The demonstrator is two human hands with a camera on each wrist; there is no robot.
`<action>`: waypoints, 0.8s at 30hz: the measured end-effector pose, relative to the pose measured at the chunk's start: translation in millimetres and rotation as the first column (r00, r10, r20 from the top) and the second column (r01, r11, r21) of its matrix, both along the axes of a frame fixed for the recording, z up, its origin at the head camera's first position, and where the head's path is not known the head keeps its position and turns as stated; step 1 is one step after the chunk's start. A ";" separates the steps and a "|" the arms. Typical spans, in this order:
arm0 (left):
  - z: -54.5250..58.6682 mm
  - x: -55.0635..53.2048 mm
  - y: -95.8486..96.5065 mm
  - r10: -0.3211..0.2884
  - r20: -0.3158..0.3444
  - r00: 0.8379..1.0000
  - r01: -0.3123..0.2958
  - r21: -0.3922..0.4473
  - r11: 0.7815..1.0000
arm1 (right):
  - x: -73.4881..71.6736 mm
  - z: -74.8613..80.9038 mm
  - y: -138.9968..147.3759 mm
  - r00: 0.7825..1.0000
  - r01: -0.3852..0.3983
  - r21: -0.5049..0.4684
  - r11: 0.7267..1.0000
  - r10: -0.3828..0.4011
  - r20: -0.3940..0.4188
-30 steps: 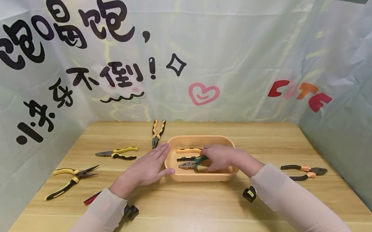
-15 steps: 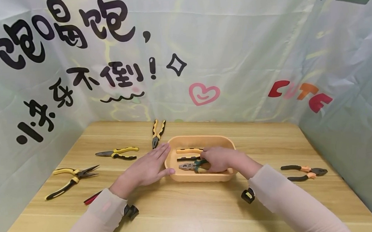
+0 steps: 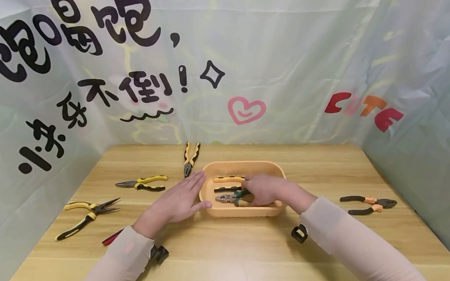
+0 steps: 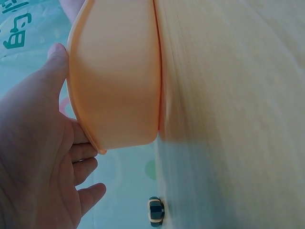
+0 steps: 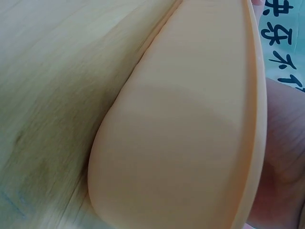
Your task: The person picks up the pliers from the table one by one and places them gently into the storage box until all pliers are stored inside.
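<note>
A peach-coloured plastic basket (image 3: pixel 237 212) stands on the table between both hands. My left hand (image 3: pixel 178 199) rests at its left end, fingers extended and touching the rim, thumb at the near corner. In the left wrist view, the left hand (image 4: pixel 43 124) lies along the rim of the basket (image 4: pixel 114 76). My right hand (image 3: pixel 270 189) reaches inside and grips the green-and-tan handles of combination pliers (image 3: pixel 225 198), its fingertips partly hidden. Behind these lies a second pair of pliers with yellow-and-black handles (image 3: pixel 228 180), the rest covered by the hand. The right wrist view mostly shows the basket wall (image 5: pixel 176 119).
Yellow-and-black long-nose pliers (image 3: pixel 140 183) and another open pair (image 3: pixel 92 212) lie at left. Further pliers (image 3: pixel 188 166) lie behind the basket's left corner. A red handle (image 3: pixel 112 237) shows beside the left sleeve. Orange-and-black pliers (image 3: pixel 376 202) lie at right.
The right hand and forearm have shifted slightly left and then stayed inside the basket. The head view has tilted a little. The left hand keeps its place at the rim.
</note>
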State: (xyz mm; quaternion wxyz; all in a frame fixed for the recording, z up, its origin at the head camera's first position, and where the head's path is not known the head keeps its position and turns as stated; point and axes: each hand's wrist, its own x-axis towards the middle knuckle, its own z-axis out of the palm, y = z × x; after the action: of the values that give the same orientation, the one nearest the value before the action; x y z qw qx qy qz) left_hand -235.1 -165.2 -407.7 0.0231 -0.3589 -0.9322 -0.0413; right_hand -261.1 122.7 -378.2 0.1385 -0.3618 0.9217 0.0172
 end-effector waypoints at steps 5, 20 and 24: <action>-0.9 -0.6 -0.3 -0.003 -0.001 1.000 0.003 0.011 1.000 | 0.0 0.9 -0.9 1.000 -0.014 -0.013 1.000 0.014 -0.007; -0.5 -1.1 -0.5 -0.001 -0.005 1.000 0.001 -0.005 1.000 | 0.8 -1.4 -3.6 1.000 -0.009 -0.029 1.000 0.009 -0.027; -1.5 -1.0 -0.8 -0.008 -0.011 1.000 0.008 0.004 1.000 | 0.0 -2.9 -0.1 1.000 -0.012 -0.058 0.998 0.012 -0.004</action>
State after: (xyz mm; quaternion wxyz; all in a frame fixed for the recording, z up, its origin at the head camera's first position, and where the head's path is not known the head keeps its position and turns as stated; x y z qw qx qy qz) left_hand -236.0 -165.9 -409.2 0.0286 -0.3629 -0.9305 -0.0413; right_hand -261.1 122.6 -381.1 0.1261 -0.3714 0.9198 -0.0081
